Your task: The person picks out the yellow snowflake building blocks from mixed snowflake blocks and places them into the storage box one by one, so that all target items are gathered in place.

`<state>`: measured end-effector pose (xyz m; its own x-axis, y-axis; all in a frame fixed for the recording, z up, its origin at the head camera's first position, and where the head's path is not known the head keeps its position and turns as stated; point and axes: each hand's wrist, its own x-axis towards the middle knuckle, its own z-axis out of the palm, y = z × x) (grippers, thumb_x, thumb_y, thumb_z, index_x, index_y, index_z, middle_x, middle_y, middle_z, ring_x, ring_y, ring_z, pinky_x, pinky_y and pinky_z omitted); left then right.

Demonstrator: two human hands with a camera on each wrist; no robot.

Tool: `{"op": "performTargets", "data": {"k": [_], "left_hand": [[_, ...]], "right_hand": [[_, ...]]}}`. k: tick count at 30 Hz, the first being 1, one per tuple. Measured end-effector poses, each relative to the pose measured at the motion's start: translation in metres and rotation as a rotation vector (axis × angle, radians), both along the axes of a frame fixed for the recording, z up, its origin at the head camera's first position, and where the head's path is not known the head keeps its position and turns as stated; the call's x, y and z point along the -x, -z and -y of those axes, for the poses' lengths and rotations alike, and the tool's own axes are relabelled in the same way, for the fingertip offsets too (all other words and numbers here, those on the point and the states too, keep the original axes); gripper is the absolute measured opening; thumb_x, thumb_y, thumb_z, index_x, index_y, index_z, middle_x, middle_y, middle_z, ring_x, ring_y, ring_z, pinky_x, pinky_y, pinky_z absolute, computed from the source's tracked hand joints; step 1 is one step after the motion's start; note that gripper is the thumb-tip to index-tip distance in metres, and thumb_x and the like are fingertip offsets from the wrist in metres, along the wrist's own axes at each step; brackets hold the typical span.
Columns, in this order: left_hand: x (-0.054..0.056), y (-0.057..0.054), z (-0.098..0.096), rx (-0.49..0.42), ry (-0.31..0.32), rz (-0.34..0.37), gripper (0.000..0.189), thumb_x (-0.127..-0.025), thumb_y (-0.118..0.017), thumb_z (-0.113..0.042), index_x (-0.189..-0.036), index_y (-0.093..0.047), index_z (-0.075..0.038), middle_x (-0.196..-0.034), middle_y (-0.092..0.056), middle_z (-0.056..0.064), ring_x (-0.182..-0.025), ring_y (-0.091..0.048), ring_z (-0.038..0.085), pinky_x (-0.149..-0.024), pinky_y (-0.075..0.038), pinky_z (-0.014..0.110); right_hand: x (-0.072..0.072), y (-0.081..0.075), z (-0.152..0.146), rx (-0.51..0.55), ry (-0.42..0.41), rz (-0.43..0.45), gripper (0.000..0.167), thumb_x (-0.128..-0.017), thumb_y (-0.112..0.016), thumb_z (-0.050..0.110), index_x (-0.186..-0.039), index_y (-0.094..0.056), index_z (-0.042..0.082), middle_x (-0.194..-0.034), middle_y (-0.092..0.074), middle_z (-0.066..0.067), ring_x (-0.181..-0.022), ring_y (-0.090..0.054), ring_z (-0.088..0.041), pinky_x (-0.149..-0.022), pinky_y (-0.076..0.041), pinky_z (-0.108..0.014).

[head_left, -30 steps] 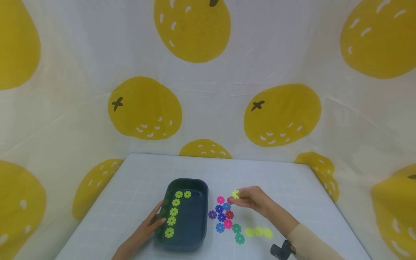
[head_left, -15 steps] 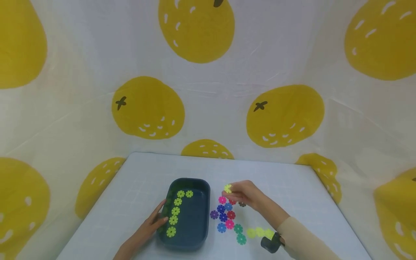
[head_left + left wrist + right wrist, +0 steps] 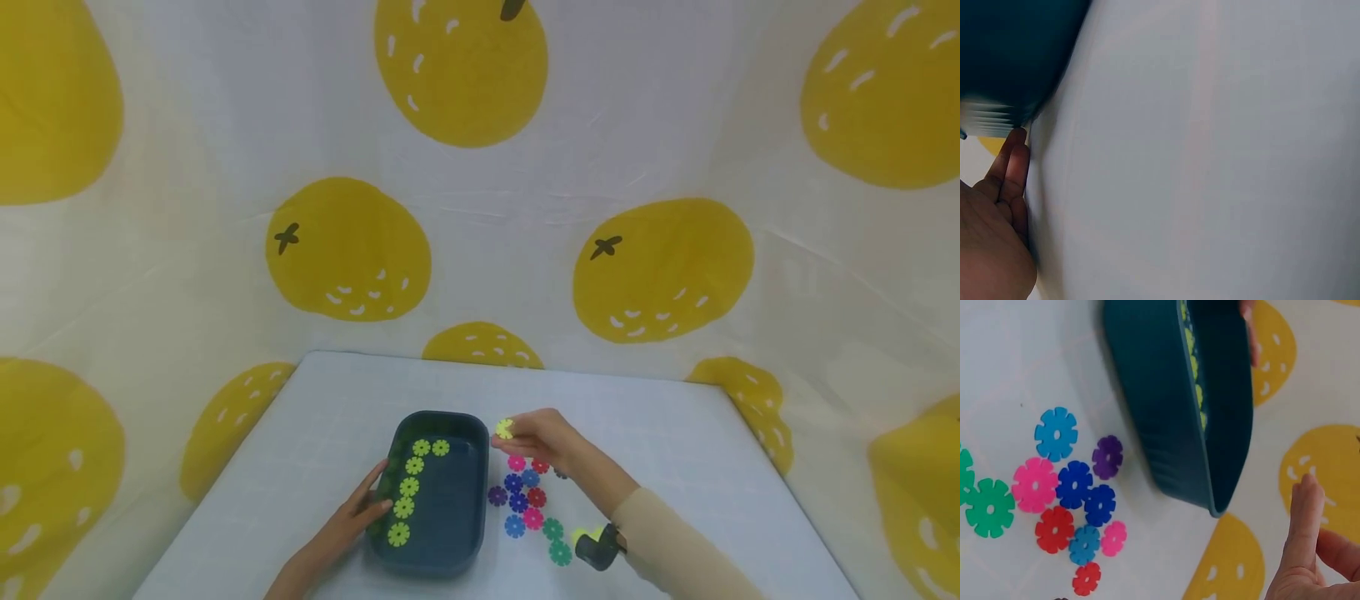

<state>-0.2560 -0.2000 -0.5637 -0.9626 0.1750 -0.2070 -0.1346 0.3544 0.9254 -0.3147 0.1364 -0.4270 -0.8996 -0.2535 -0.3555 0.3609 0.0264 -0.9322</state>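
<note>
A dark teal rectangular tray [image 3: 442, 558] lies on the table, with several yellow-green notched flower discs [image 3: 408, 487] inside, in a line down its left side that bends right at the far end. My left hand [image 3: 348, 517] holds the tray's left side, thumb over the rim and fingers along the outside. In the left wrist view its fingertips [image 3: 1017, 134] meet the tray's wall. Off the tray's far right corner, my right hand [image 3: 543, 433] pinches another yellow-green flower disc [image 3: 505, 429] between thumb and fingers, raised above the table. In the right wrist view that disc is hidden.
Right of the tray lie loose notched discs: purple [image 3: 1107, 457], blue [image 3: 1074, 484], pink [image 3: 1035, 485], red [image 3: 1054, 530] and green [image 3: 989, 508]. Yellow-green discs [image 3: 585, 534] sit partly behind the right wrist's dark camera [image 3: 597, 550]. A cloth with yellow fruit [image 3: 348, 250] surrounds the table.
My right hand has carried the yellow-green disc left, from over the loose discs to near the tray's far right corner. My left hand stays on the tray. The head view shifts slightly.
</note>
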Motion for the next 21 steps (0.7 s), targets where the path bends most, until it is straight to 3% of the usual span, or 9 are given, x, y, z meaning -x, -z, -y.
{"op": "performTargets", "data": {"k": [7, 15, 21], "left_hand": [[0.000, -0.002, 0.000, 0.026, -0.009, 0.017, 0.077, -0.096, -0.060, -0.046, -0.159, -0.018, -0.032, -0.166, -0.011, 0.015, -0.147, -0.011, 0.052, -0.112, -0.014, 0.075], [0.000, -0.001, 0.002, 0.011, -0.007, 0.017, 0.076, -0.096, -0.060, -0.047, -0.159, -0.018, -0.035, -0.166, -0.012, 0.015, -0.147, -0.015, 0.052, -0.112, -0.017, 0.074], [0.000, 0.000, 0.002, 0.006, 0.006, -0.010, 0.075, -0.097, -0.060, -0.043, -0.159, -0.019, -0.033, -0.165, -0.014, 0.018, -0.146, -0.017, 0.054, -0.111, -0.020, 0.074]], "right_hand": [[0.008, 0.001, 0.021, 0.029, -0.042, 0.008, 0.034, -0.097, -0.059, 0.008, -0.125, -0.058, -0.011, -0.105, -0.074, -0.020, -0.096, -0.074, -0.027, -0.078, -0.059, -0.026], [0.012, 0.006, 0.037, 0.030, -0.064, 0.021, 0.034, -0.096, -0.058, 0.005, -0.126, -0.056, -0.012, -0.103, -0.074, -0.021, -0.092, -0.075, -0.027, -0.075, -0.060, -0.027], [0.015, 0.010, 0.047, -0.038, -0.043, 0.017, 0.033, -0.095, -0.058, 0.005, -0.124, -0.057, -0.010, -0.102, -0.074, -0.020, -0.090, -0.075, -0.026, -0.074, -0.060, -0.028]]}}
